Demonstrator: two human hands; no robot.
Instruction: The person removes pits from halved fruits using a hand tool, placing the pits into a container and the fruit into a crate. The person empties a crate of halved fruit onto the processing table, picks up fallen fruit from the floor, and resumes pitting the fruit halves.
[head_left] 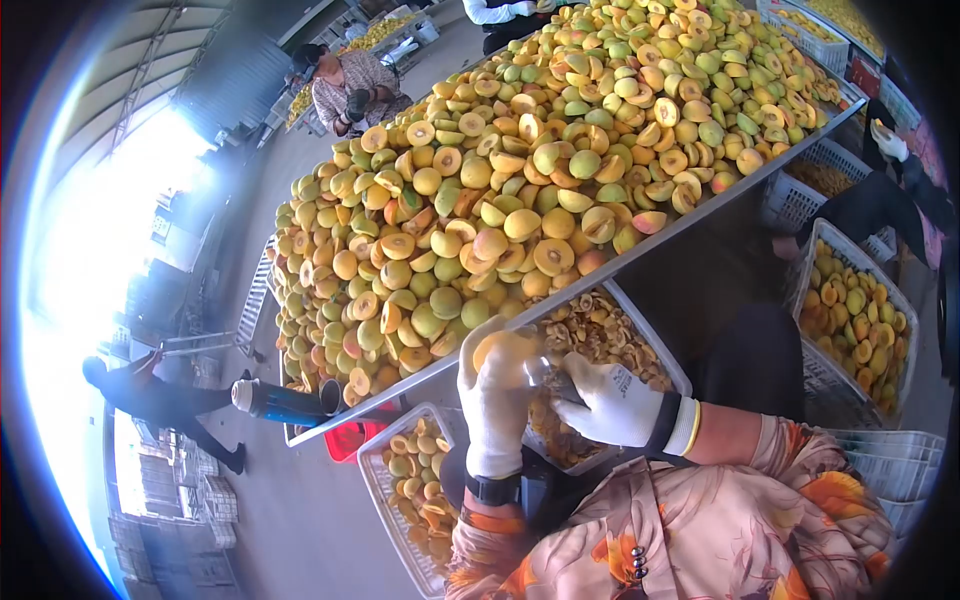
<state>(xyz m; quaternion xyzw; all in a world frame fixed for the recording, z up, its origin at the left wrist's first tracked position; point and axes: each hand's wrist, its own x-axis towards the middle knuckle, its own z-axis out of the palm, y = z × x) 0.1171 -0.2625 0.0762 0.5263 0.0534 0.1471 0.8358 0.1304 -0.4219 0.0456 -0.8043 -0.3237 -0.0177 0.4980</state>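
Observation:
My left hand (492, 400), in a white glove, is closed around a yellow peach (503, 352), blurred by motion. My right hand (612, 402), also gloved in white, grips a small shiny metal tool (543, 373) against the peach's right side. The tool's tip is too blurred to make out. Both hands are just off the near edge of a metal-rimmed table (690, 222) heaped with whole and halved peaches (500, 225). Below them stands a crate (655, 345) of brownish, hollow-looking scraps.
A white crate of peaches (375, 480) stands at lower left, another crate (905, 330) at right. A blue cylinder (285, 400) lies at the table's left corner, near a red container (350, 440). People work at the far side (355, 85) and right (915, 190); another person (165, 395) stands at left.

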